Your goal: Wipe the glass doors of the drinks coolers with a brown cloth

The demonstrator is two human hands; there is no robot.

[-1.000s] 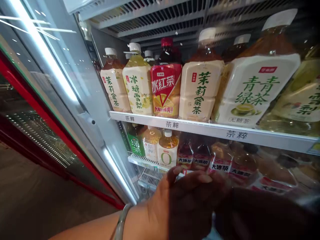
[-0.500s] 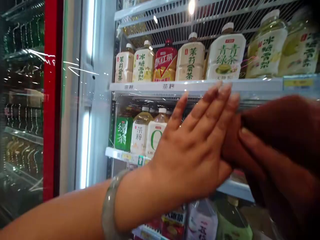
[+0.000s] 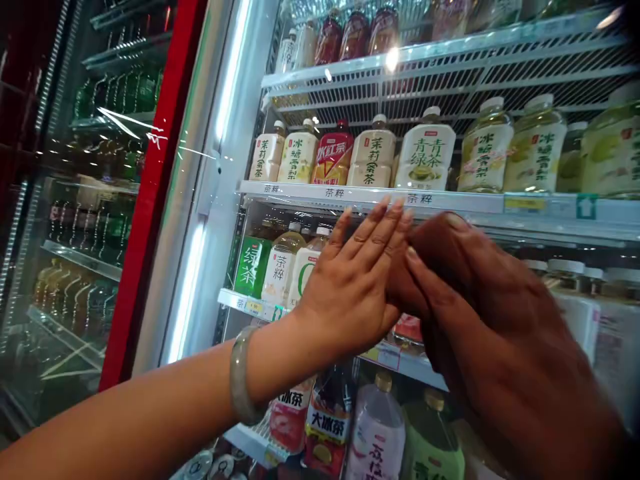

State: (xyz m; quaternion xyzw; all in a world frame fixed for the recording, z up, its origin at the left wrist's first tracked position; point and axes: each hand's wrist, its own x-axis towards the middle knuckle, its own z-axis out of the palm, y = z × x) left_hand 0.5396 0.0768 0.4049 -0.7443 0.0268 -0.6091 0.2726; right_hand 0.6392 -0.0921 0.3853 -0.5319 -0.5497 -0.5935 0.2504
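Observation:
My left hand is stretched out flat, its fingers extended, against what looks like the glass front of a drinks cooler. A pale stone-like bangle circles its wrist. Close to its right edge, my right hand has bent fingers, the tips near the left palm. Shadow hides whatever lies inside those fingers, and a brown shape between the hands cannot be made out. Beyond the left fingertips runs a shelf edge with a white bottle of green tea above it. A white-and-beige tea bottle stands left of the hand.
Upright to the left stand a lit white cooler frame and a red post. Another cooler with bottles is farther left. Below are a bottle of iced tea and a lilac-labelled bottle.
The view has drawn back and tilted, so more shelves show. Both hands sit farther left in the picture, and more of my right hand is visible. My left hand stays flat.

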